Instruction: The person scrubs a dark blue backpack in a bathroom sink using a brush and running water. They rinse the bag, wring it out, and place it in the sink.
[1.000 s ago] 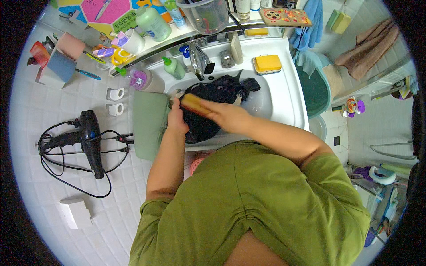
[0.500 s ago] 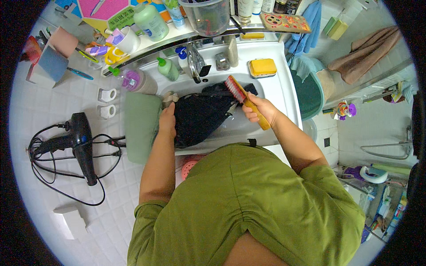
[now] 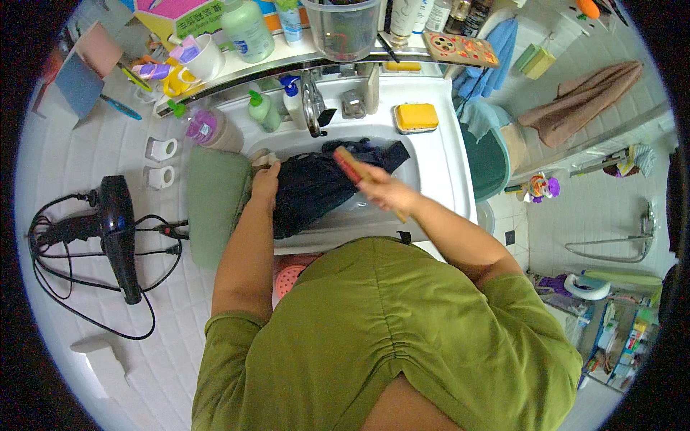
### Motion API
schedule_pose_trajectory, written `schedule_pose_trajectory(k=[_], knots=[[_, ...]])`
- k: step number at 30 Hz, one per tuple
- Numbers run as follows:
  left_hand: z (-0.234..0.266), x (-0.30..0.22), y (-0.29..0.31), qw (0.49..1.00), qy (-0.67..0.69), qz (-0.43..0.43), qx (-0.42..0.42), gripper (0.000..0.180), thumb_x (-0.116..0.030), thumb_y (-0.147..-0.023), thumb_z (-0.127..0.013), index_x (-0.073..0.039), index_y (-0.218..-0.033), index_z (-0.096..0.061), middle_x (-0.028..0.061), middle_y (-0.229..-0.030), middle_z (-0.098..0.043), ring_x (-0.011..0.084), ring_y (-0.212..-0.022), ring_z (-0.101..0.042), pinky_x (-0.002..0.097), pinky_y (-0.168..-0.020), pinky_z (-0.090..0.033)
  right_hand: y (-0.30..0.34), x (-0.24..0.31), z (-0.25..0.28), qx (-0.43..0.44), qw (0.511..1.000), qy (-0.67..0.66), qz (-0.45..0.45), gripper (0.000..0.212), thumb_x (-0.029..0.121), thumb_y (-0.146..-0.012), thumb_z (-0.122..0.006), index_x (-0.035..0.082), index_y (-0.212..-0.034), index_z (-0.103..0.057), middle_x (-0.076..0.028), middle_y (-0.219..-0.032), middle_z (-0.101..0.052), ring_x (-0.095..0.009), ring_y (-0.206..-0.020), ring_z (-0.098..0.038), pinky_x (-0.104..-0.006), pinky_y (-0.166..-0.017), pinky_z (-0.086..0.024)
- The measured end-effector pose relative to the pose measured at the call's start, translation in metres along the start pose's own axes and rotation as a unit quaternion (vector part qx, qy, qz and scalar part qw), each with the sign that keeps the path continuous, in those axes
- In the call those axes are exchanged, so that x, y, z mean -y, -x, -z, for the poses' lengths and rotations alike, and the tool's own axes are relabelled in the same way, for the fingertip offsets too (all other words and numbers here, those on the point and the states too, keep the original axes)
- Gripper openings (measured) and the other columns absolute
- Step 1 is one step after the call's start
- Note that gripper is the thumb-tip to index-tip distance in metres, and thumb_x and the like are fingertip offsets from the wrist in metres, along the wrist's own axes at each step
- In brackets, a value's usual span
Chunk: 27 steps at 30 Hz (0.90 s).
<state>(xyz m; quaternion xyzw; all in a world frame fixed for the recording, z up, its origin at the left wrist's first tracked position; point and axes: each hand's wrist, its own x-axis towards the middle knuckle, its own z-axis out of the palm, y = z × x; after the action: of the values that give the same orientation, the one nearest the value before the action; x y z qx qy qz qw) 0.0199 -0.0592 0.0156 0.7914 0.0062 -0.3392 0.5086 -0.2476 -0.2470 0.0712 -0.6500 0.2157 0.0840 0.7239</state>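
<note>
A dark navy garment (image 3: 316, 190) lies spread in the white sink (image 3: 438, 169). My left hand (image 3: 264, 185) presses down on its left edge at the basin's rim. My right hand (image 3: 384, 192) grips a wooden scrub brush (image 3: 350, 164) with red bristles, held over the middle of the garment and blurred by motion. The tap (image 3: 312, 108) stands behind the basin.
A green towel (image 3: 214, 205) hangs over the sink's left side. A yellow soap dish (image 3: 415, 117) and pump bottles (image 3: 262, 109) sit on the rim; a crowded shelf runs above. A black hair dryer (image 3: 118, 233) with its cord hangs on the left wall. A teal bucket (image 3: 487, 161) stands right.
My right hand swung the brush from the garment's left part up to the right, then back down onto its middle. My left hand stayed holding the cloth's left edge.
</note>
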Motion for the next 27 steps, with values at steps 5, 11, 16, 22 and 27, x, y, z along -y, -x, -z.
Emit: schedule_pose_trajectory(k=[5,11,16,22,27], knots=[[-0.006,-0.005,0.033,0.985,-0.016,-0.158,-0.075,0.044,-0.028,-0.085,-0.063,0.002,-0.116,-0.055,0.0163,-0.112,-0.057,0.0255,-0.104,-0.053,0.0323,-0.089,-0.041,-0.055,-0.036,-0.046,-0.03,0.938,0.333,0.087,0.061,0.033,-0.091,-0.055,0.018,-0.143,-0.028,-0.021,-0.12,-0.056,-0.035,-0.1,-0.06,-0.0394,-0.087,-0.046],[-0.011,-0.005,0.134,0.814,-0.532,-0.227,0.06,0.086,-0.051,-0.067,-0.074,-0.02,-0.139,-0.037,0.026,-0.147,-0.018,0.0406,-0.136,-0.019,0.0539,-0.108,-0.021,-0.123,-0.122,-0.027,-0.038,0.939,0.339,0.044,0.056,0.027,-0.093,-0.051,0.016,-0.143,-0.03,-0.02,-0.118,-0.058,-0.034,-0.103,-0.059,-0.0387,-0.089,-0.045],[-0.019,0.045,0.075,0.831,-0.519,-0.188,0.063,0.065,-0.046,-0.083,-0.06,-0.022,-0.139,-0.036,0.0157,-0.151,-0.016,0.0352,-0.139,-0.013,0.0567,-0.108,-0.016,-0.118,-0.087,-0.032,-0.01,0.913,0.393,-0.106,0.061,0.029,-0.093,-0.052,0.013,-0.145,-0.025,-0.019,-0.124,-0.055,-0.031,-0.103,-0.059,-0.0354,-0.088,-0.045],[-0.047,0.072,0.009,0.82,-0.547,-0.143,0.088,0.062,-0.04,-0.088,-0.054,-0.023,-0.142,-0.028,0.0139,-0.152,-0.013,0.0334,-0.14,-0.012,0.0558,-0.109,-0.015,-0.131,-0.096,-0.024,-0.016,0.886,0.425,-0.186,0.068,0.032,-0.093,-0.049,0.019,-0.148,-0.012,-0.022,-0.115,-0.059,-0.036,-0.093,-0.062,-0.0413,-0.081,-0.048],[-0.055,0.072,-0.022,0.778,-0.598,-0.117,0.154,0.066,-0.047,-0.091,-0.047,-0.025,-0.146,-0.017,0.0136,-0.152,-0.015,0.0338,-0.138,-0.017,0.0516,-0.11,-0.015,-0.132,-0.117,-0.023,-0.03,0.879,0.416,-0.232,0.069,0.033,-0.093,-0.048,0.02,-0.148,-0.009,-0.025,-0.112,-0.059,-0.04,-0.094,-0.061,-0.044,-0.085,-0.048]])
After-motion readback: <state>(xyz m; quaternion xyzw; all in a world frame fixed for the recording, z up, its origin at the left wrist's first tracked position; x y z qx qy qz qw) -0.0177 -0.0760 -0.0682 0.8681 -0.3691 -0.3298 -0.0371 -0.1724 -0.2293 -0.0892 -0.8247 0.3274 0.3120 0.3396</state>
